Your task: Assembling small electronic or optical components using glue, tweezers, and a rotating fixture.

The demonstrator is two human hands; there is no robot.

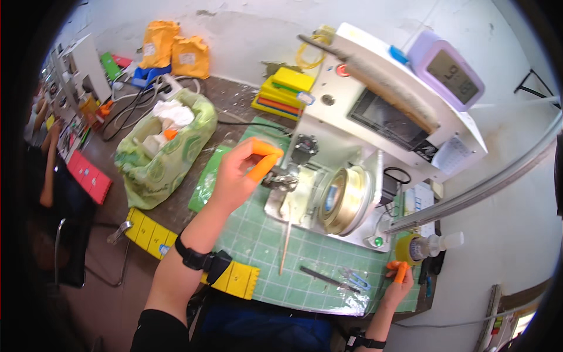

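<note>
My left hand [237, 173] is raised in front of a white bench machine [328, 105]. Orange finger covers are on its thumb and forefinger, whose tips are pinched together; anything between them is too small to make out. Just behind the fingertips sits a shiny metal part [284, 182] of the machine, with a spool [343, 199] of fine, pale wire or thread to its right. My right hand [399, 287] is low at the mat's right edge, also with orange finger covers. Its fingers are curled together below a yellow-labelled bottle [413, 249], and what they hold is hidden.
On the green cutting mat [252, 252] lie a wooden stick [285, 246], a dark thin strip [328, 278] and blue-handled snips [358, 280]. A bag-lined bin [167, 152] stands left. A lilac clock [446, 70] tops the machine. Yellow strips [234, 280] line the front edge. Another person's arm [50, 158] shows far left.
</note>
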